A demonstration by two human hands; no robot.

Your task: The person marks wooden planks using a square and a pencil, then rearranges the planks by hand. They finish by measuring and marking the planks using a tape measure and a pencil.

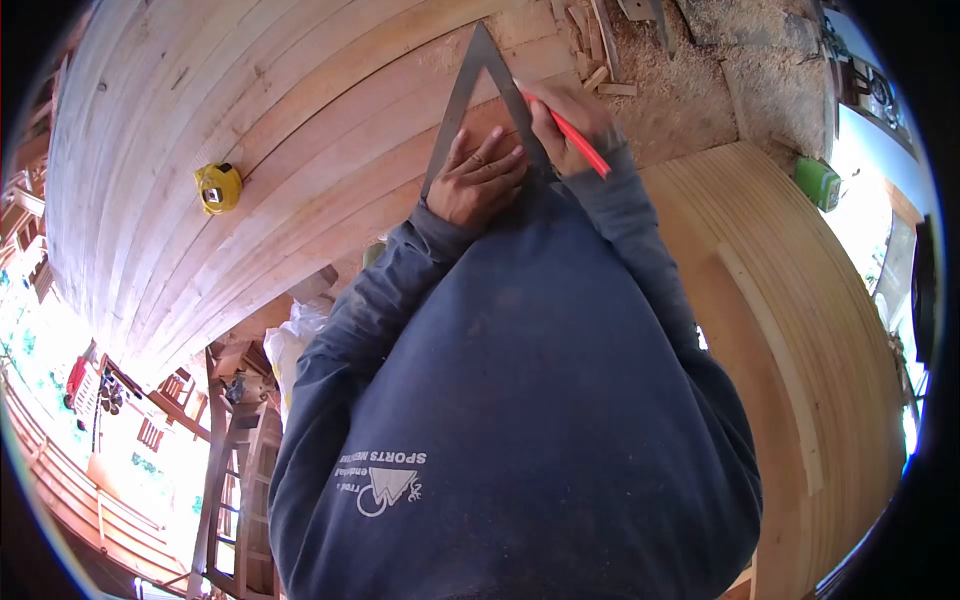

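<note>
My left hand (480,181) lies with fingers stretched out over pale wooden planks (330,130), between the two legs of a metal carpenter's square (479,52). The corner of the square points away from me. In my right hand (572,118) is a red pencil (582,146), gripped near its tip, right at the square's right leg. The pencil's back end slants toward my right sleeve. Some blur softens the right hand.
A yellow tape measure (218,188) rests on the planks to the left. Sawdust and wood offcuts (605,45) lie beyond my right hand. To the right are a large light wooden panel (800,290) and a green object (818,184). A ladder (245,490) stands lower left.
</note>
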